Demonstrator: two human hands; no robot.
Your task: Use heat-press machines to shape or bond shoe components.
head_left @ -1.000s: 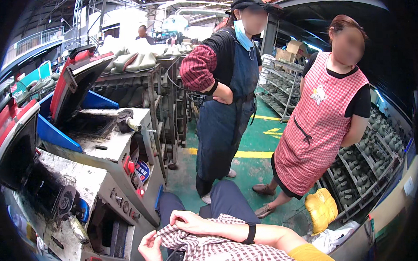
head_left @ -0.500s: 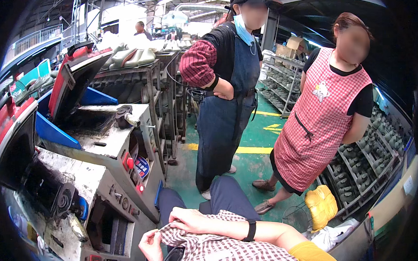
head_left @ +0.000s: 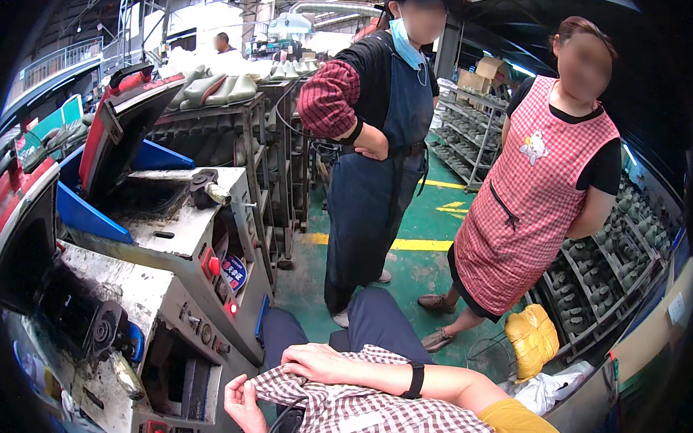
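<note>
Apron (head_left: 376,402): at six o'clock in the head view. The right hand (head_left: 313,363) lies over it, fingers bent; the left hand (head_left: 245,407) curls at its nine-o'clock edge. Whether either pinches cloth, I cannot tell. Machine (head_left: 147,288) at eight.

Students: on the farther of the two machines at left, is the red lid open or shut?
Open: the red lid tilts up, exposing the dark bed.

Left hand (head_left: 245,405) shifted slightly left; right hand (head_left: 319,362) flatter
</note>
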